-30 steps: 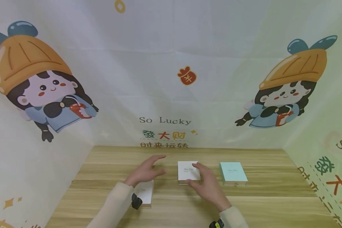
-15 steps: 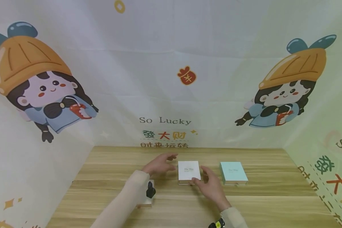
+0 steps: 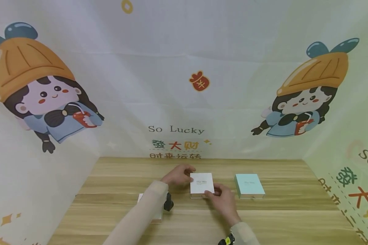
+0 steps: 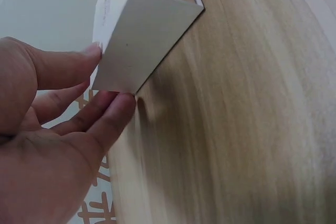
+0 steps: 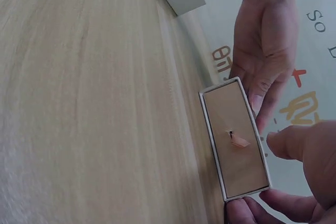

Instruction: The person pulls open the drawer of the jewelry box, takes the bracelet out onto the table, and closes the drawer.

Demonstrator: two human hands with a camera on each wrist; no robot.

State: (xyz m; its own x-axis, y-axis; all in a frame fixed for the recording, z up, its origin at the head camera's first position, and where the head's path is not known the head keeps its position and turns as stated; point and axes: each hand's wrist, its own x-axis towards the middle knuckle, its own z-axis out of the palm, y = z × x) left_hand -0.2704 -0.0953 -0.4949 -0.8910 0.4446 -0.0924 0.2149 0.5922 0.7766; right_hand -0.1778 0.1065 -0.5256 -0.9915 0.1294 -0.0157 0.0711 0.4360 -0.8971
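middle: a flat, square white cardboard box with small dark lettering (image 3: 201, 180) sits on the pale wood-grain tabletop (image 3: 279, 219), its tan drawer front facing near, a short tan ribbon pull (image 5: 240, 141) at the centre of that front.
box's far left corner: the left hand (image 3: 178, 175) pinches here, grip only partly open — thumb at the top left edge, fingertips at the far side.
box's near right corner: the right hand (image 3: 225, 200) holds here, grip spread around the corner, thumb by the near top edge, fingers against the right side.
right: a flat, square mint-green cardboard box (image 3: 249, 184), apart from the held one.
near left: a second white box (image 3: 157, 217), partly hidden beneath a cream sleeve (image 3: 135, 217).
far side: a pale printed cloth backdrop (image 3: 233, 112) — cartoon figures, "so lucky" lettering.
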